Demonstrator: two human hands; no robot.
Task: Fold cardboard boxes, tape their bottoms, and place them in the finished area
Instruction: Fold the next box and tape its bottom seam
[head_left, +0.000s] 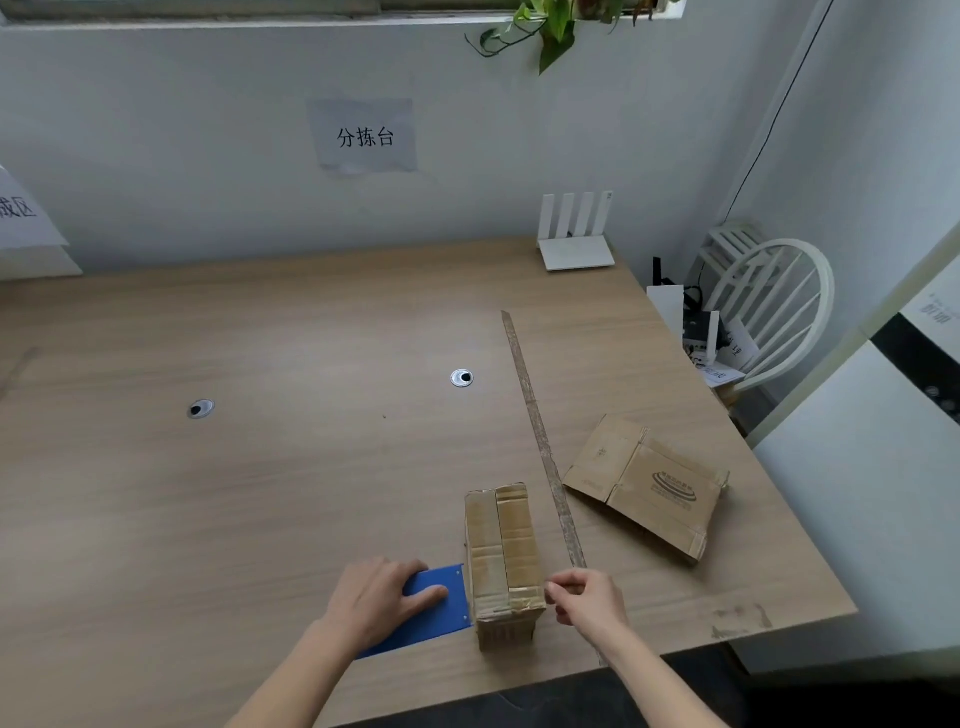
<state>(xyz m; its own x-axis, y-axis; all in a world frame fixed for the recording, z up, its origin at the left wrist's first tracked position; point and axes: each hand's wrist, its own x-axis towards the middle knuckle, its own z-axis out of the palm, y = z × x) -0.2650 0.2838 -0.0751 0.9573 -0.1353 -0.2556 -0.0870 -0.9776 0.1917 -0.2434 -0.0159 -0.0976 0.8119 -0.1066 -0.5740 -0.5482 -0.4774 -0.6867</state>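
Folded box (503, 561) stands near counter (260, 467) front edge. Left hand (379, 597), fingers flat, presses blue tape dispenser (436, 608) left of box; right hand (587, 597) pinches tape at box's right. Flat box (649, 483) farther right.

Soft, even daylight fills the view, and a pale sheen lies across the middle of the bench (311, 467). Shadows are faint. The wide lens bends the bench edges and wall (156, 130); detail looks slightly soft throughout.
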